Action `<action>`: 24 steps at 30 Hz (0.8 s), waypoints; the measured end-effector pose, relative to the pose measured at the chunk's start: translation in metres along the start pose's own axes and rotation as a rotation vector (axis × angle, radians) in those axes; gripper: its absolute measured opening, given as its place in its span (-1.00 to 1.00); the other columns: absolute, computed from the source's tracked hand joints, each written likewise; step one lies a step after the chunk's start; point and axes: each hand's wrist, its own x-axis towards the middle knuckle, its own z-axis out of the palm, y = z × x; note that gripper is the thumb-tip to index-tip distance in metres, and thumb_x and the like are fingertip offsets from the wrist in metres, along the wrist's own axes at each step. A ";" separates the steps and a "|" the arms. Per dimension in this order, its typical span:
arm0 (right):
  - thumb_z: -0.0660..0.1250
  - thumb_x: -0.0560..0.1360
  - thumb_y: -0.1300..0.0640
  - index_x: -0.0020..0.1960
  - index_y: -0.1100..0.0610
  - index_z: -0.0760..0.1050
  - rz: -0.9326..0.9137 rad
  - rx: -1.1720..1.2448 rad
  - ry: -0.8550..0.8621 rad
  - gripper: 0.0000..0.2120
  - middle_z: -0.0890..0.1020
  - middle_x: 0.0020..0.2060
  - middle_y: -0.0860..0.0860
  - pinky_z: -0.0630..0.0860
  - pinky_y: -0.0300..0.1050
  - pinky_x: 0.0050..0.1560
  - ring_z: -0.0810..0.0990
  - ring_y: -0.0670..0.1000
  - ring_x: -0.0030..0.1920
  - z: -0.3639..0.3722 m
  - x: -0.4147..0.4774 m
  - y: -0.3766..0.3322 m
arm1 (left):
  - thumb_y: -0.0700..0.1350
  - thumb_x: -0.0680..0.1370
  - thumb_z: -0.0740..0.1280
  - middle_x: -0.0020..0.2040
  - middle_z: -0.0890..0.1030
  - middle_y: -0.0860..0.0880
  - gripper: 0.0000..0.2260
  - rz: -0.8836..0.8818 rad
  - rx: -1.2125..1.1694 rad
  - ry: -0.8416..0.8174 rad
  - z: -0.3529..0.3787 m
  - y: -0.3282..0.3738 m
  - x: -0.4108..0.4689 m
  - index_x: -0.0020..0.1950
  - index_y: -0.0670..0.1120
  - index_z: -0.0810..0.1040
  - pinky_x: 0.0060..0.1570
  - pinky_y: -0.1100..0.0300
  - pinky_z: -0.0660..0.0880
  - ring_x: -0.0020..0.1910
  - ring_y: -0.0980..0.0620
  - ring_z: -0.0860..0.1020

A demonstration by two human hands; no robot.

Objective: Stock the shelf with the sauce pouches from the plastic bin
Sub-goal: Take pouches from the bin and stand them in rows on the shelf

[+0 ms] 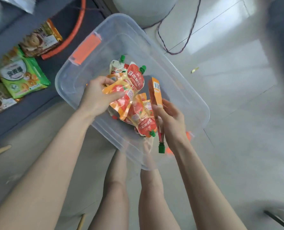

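Gathering stage, recorded from the person's feet outward. Item: right hand (169, 120), nearest the body, fingers curled round a single sauce pouch (155, 92) held edge-on, its green cap (161, 147) pointing down past the wrist. Item: left hand (96, 95), a little farther out, clenched on a bunch of pouches (121, 90), several at once, red and orange faces fanned, exact count not legible. Item: loose pouches (144, 125), a small heap lying on the bin's bottom beneath and between both hands, some capped ends toward the person, two green caps showing at the far side. Item: plastic bin (196, 100), clear, lidless, orange latch (86, 48) on its far-left wall, standing on the pale tiled floor (229, 113). Item: shelf (43, 68), dark low tier to the left of the bin, carrying biscuit packets (23, 75); no sauce pouch is visible on it. Item: dark cable (179, 47), looped on the floor beyond the bin. Assessment: the step in hand appears to be collecting pouches from the bin, with the stocking itself not yet begun in view. Next move calls for lifting both loads clear of the bin wall, carrying them left to the shelf, and setting them down without the bunched ones slipping; the heap remaining means a further trip is likely.
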 end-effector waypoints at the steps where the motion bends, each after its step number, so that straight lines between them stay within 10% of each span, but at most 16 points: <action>1: 0.40 0.38 0.13 -0.07 0.10 0.62 0.005 0.048 -0.041 -0.86 0.61 -0.01 0.31 0.58 0.20 -0.01 0.64 0.23 -0.07 0.003 -0.012 -0.010 | -0.22 0.35 0.52 -0.11 0.60 -0.03 -0.63 -0.016 -0.063 -0.009 -0.007 0.005 -0.016 0.09 -0.09 0.49 -0.14 0.28 0.52 -0.24 0.17 0.58; 4: 0.35 0.40 0.11 0.03 0.14 0.61 0.024 0.145 -0.180 -0.77 0.56 -0.09 0.32 0.50 0.40 -0.09 0.55 0.24 -0.15 0.010 -0.043 -0.033 | -0.34 0.34 0.48 -0.14 0.61 0.03 -0.59 -0.065 -0.273 -0.062 -0.025 0.017 -0.062 0.13 -0.13 0.49 -0.25 0.39 0.55 -0.33 0.28 0.60; 13: 0.29 0.39 0.09 0.10 0.14 0.56 0.052 0.127 -0.464 -0.69 0.66 -0.06 0.17 0.61 -0.02 -0.15 0.65 0.13 -0.14 0.023 -0.146 -0.102 | -0.40 0.41 0.35 0.06 0.64 -0.08 -0.61 -0.072 -0.676 -0.126 -0.090 0.051 -0.195 0.19 -0.09 0.48 -0.02 0.10 0.60 0.01 -0.02 0.63; 24: 0.40 0.43 0.27 0.00 0.18 0.61 -0.159 -0.326 -0.822 -0.85 0.70 -0.17 0.14 0.63 -0.06 -0.14 0.67 0.07 -0.25 0.063 -0.275 -0.185 | 0.04 0.27 0.47 -0.02 0.67 0.09 -0.60 0.232 -0.662 0.227 -0.185 0.110 -0.330 0.08 0.03 0.55 -0.01 0.19 0.48 0.02 0.11 0.61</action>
